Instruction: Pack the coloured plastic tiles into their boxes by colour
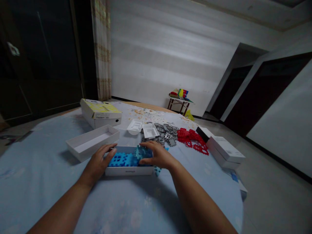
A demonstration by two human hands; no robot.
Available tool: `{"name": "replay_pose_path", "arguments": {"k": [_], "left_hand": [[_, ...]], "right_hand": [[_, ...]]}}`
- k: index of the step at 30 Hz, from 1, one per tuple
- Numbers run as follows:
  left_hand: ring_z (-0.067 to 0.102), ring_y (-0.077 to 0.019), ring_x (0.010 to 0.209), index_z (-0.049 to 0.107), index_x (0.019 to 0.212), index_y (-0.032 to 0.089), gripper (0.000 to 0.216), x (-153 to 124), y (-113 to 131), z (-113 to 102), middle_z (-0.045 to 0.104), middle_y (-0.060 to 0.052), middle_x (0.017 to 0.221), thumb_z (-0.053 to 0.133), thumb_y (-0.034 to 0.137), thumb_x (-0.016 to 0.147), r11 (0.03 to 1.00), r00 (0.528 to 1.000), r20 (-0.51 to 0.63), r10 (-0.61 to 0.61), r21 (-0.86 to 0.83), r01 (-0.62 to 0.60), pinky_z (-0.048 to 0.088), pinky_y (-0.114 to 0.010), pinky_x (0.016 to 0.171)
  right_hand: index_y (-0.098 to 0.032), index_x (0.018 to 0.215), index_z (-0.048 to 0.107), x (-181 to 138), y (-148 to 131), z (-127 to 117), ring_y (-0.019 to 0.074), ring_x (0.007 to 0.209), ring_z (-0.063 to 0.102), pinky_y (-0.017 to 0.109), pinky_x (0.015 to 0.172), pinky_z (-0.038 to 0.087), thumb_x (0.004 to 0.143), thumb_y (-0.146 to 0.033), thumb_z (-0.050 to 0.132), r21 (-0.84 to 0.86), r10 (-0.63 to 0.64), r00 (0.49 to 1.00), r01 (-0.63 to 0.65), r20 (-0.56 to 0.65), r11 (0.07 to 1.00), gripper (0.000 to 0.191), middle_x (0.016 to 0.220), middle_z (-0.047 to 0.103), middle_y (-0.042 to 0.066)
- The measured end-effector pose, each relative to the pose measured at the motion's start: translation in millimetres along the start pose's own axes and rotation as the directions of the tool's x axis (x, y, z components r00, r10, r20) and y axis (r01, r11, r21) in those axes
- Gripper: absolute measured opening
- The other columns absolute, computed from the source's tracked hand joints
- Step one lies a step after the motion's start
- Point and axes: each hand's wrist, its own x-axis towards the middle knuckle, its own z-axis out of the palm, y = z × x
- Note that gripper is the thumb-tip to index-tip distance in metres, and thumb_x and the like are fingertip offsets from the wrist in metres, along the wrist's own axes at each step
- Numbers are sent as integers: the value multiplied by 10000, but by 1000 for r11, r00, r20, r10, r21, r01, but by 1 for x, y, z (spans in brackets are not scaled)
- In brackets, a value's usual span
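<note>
A white box (129,171) stands on the table in front of me, filled with blue interlocking plastic pieces (122,159). At the box's left end is my left hand (101,160), its fingers and thumb curved over the rim and corner. My right hand (158,154) reaches over the right end, with thumb and fingers around a translucent teal interlocking piece (138,152) on top of the blue ones. The right hand covers part of that piece. More teal pieces (157,170) lie on the cloth just right of the box.
A white box lid or tray (94,143) lies at left, with a yellow-and-white box (101,113) behind it. Two white plastic trays (150,130) sit beyond, near piles of grey pieces (168,135) and red pieces (193,139). White boxes (225,151) stand at the right edge.
</note>
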Motion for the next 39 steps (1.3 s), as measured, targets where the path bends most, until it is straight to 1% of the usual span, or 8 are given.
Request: {"name": "replay_pose_path", "arguments": {"k": [6,10,13,18,22,26,31,39], "left_hand": [[496,-220,1116,584,1088,175,496,0,2,-1,586,-73,1151,399,523,786,1000,1000,-13,-12,-2,12,346,-336,983],[493,-225,1117,581,1092,171,505,0,5,0,585,-79,1152,395,527,786,1000,1000,-4,-9,-8,9,334,-351,993],[485,-225,1126,578,1098,180,501,0,5,0,580,-76,1160,395,527,787,1000,1000,1,-15,-7,15,327,-356,997],[481,-217,1131,572,1104,180,499,0,3,0,570,-76,1173,390,524,792,1000,1000,7,-14,5,14,322,-343,1001],[476,-217,1139,575,1098,186,496,1,1,0,571,-76,1175,397,528,787,1000,1000,7,-17,15,16,321,-342,1004],[483,-228,1133,583,1085,185,512,2,0,0,576,-78,1168,398,548,774,1000,1000,-1,-16,12,16,324,-359,1006],[493,-237,1119,582,1088,188,531,1,0,0,581,-79,1161,396,565,765,1000,1000,-7,-14,9,14,338,-367,997],[493,-239,1121,589,1083,186,536,2,-1,0,582,-77,1156,391,568,764,1000,1000,-11,-17,14,17,339,-353,995]], "right_hand": [[-231,1226,502,8,-3,12,249,1113,480,404,947,350,657,-498,672,29,-48,999,48,-9,998,651,1192,548,95],[-212,1163,555,0,16,-1,207,1017,552,356,884,419,739,-434,613,126,47,987,-27,-156,992,483,1108,603,81],[-209,1122,577,-9,34,-11,188,929,593,331,812,460,753,-389,599,159,156,969,-126,-191,979,412,1035,639,67],[-171,1054,612,-29,50,-16,172,794,602,285,703,465,730,-399,606,77,258,966,-255,-28,964,397,910,660,58],[-179,1092,593,-39,47,-9,181,789,586,270,678,449,657,-486,645,-57,321,939,-316,125,947,534,934,643,62],[-184,1118,568,-42,44,4,221,850,566,308,733,434,562,-545,682,-225,378,913,-340,155,913,673,1006,606,91],[-182,1146,547,-46,50,1,230,908,544,306,769,420,572,-370,701,-247,366,913,-318,183,915,624,997,602,90],[-150,1154,549,-43,87,-24,232,1001,479,339,879,375,675,-190,584,-212,399,897,-434,-190,876,482,1057,561,110]]}}
